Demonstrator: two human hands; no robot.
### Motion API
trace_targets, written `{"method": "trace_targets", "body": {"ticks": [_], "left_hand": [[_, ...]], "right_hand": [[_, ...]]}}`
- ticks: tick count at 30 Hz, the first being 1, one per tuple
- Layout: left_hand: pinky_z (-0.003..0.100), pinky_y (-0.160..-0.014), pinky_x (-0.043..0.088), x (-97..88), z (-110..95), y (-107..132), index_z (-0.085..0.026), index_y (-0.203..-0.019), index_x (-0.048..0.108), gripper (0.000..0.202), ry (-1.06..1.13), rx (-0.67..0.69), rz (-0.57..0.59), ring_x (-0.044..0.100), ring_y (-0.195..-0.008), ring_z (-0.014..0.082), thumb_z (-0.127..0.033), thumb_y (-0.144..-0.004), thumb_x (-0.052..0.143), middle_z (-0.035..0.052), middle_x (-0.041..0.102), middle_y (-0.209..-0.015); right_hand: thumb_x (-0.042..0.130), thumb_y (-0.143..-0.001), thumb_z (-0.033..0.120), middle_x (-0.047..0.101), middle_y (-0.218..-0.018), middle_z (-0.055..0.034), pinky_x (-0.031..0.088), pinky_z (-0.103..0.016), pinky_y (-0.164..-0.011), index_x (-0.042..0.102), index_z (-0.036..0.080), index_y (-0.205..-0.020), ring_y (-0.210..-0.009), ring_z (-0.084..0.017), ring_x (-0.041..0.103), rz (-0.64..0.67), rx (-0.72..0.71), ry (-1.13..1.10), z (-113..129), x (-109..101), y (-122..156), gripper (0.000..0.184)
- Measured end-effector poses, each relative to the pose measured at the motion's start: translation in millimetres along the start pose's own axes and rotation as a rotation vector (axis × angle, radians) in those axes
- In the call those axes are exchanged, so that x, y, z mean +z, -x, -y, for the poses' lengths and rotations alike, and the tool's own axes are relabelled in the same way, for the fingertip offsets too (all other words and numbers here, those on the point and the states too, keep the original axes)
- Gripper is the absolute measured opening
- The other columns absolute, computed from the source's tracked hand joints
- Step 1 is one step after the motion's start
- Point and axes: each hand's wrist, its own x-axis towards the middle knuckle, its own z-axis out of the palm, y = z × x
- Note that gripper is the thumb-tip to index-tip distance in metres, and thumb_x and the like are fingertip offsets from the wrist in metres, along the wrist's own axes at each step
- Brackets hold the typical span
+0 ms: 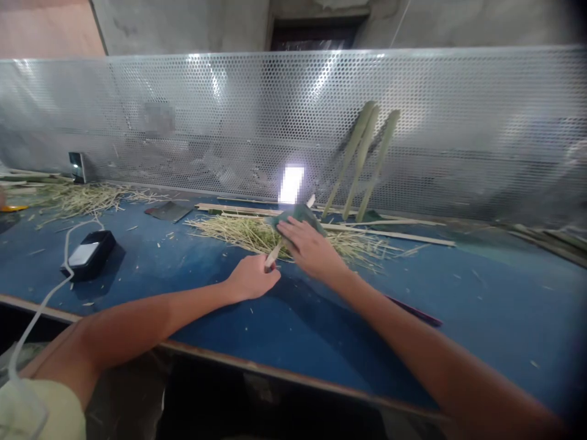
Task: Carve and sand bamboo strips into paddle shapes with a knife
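Observation:
My left hand is closed around the near end of a pale bamboo strip, which slants up and away from me. My right hand lies over a dark green sheet that looks like sandpaper, with its fingers pressed onto the sheet. The sheet covers the middle of the strip, and the strip's far tip shows beyond it. Beneath both, a heap of thin pale shavings spreads over the blue tabletop. What the fingertips do under the sheet is hidden.
Several green bamboo blades lean on the perforated metal screen. Long strips lie behind the shavings. A black device with a white cable sits left, near a dark sheet. A thin dark tool lies beside my right forearm.

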Motion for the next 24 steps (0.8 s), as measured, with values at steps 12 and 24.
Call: {"method": "trace_targets", "body": {"ticks": [12, 24], "left_hand": [[0.030, -0.061, 0.039, 1.9, -0.6, 0.9, -0.019, -0.078, 0.061, 0.011, -0.002, 0.021, 0.004, 0.060, -0.064, 0.0196, -0.028, -0.080, 0.055, 0.0030, 0.064, -0.068], [0.028, -0.059, 0.038, 1.0, 2.0, 2.2, -0.020, -0.080, 0.058, 0.009, 0.037, 0.046, -0.016, 0.059, -0.062, 0.0170, -0.027, -0.082, 0.054, 0.0006, 0.063, -0.067]], "right_hand": [[0.040, -0.100, 0.025, 0.054, -0.144, 0.0005, 0.037, -0.047, -0.117, 0.042, 0.029, -0.149, -0.138, -0.019, 0.045, 0.019, -0.197, -0.023, 2.7, 0.4, 2.2, 0.049], [0.039, -0.099, 0.023, 0.046, -0.150, -0.0054, 0.032, -0.053, -0.118, 0.030, 0.023, -0.155, -0.143, -0.023, 0.036, -0.055, -0.117, 0.041, -0.7, -2.2, 6.4, 0.057]]}}
